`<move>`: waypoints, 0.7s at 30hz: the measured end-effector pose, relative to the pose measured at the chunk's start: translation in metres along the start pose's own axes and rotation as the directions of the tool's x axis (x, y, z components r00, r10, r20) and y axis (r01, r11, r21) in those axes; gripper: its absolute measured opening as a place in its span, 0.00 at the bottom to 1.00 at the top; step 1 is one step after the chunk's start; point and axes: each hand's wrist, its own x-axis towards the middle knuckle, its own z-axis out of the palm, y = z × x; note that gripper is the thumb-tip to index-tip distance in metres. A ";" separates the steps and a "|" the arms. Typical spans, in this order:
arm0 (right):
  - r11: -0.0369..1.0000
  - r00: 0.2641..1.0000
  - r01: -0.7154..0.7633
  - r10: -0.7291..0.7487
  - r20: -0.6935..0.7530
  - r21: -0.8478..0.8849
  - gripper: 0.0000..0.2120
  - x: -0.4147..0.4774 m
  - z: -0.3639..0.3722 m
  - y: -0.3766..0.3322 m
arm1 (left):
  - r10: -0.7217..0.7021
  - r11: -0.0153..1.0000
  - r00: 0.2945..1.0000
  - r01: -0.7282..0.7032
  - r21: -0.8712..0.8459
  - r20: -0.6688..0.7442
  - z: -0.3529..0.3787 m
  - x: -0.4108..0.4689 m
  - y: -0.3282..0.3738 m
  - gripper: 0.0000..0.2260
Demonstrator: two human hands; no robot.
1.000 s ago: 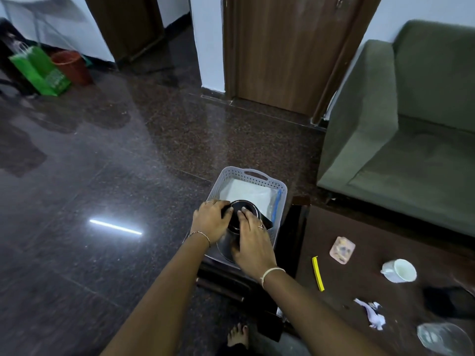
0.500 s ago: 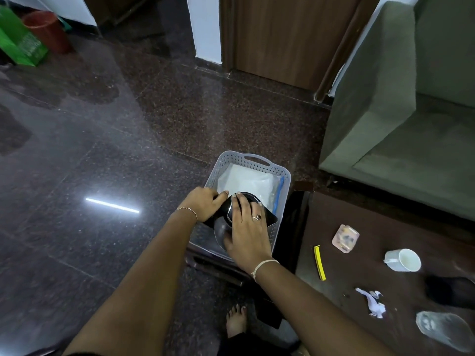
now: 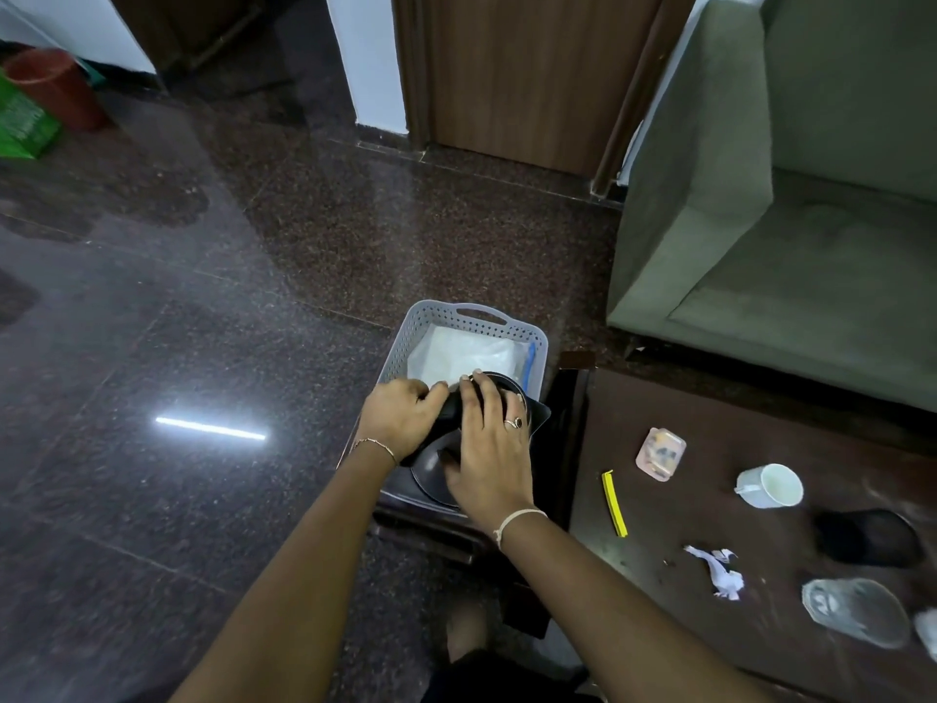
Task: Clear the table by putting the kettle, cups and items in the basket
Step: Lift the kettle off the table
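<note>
Clasped on its left side by the curled left hand [image 3: 400, 418] and grasped over the top by the right hand [image 3: 489, 449]: a black rounded kettle [image 3: 431, 469], inside a pale grey perforated plastic basket [image 3: 436, 317]. Further right, on a dark brown wooden table [image 3: 659, 550]: a thin yellow strip [image 3: 614, 503], a small pink packet [image 3: 660, 454], a white ceramic cup [image 3: 770, 485].

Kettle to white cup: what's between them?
In the head view, the pink packet lies between the kettle and the white cup. The yellow strip sits just off that line, nearer the person.
</note>
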 end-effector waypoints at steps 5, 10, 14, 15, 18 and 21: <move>0.999 0.991 -0.008 0.003 -0.134 -0.033 0.42 -0.012 -0.025 0.002 | 0.032 0.998 0.995 -0.037 -0.053 -0.099 -0.021 -0.018 0.031 0.23; 1.000 0.960 -0.008 0.002 -0.281 -0.019 0.41 -0.029 -0.063 0.009 | 0.118 0.990 0.972 -0.130 -0.048 -0.204 -0.041 -0.039 0.070 0.24; 0.998 0.915 -0.024 0.000 -0.404 -0.055 0.36 -0.045 -0.095 0.025 | 0.200 0.976 0.952 -0.214 -0.033 -0.234 -0.043 -0.061 0.110 0.22; 0.997 0.911 -0.030 0.001 -0.413 -0.064 0.36 -0.050 -0.103 0.032 | 0.211 0.973 0.950 -0.226 -0.041 -0.232 -0.042 -0.066 0.121 0.22; 0.998 0.918 -0.049 0.025 -0.396 -0.050 0.37 -0.066 -0.121 0.057 | 0.238 0.963 0.945 -0.259 -0.072 -0.224 -0.031 -0.079 0.153 0.23; 0.994 0.911 -0.104 0.086 -0.402 -0.022 0.36 -0.085 -0.136 0.086 | 0.278 0.951 0.940 -0.298 -0.080 -0.197 -0.009 -0.092 0.187 0.23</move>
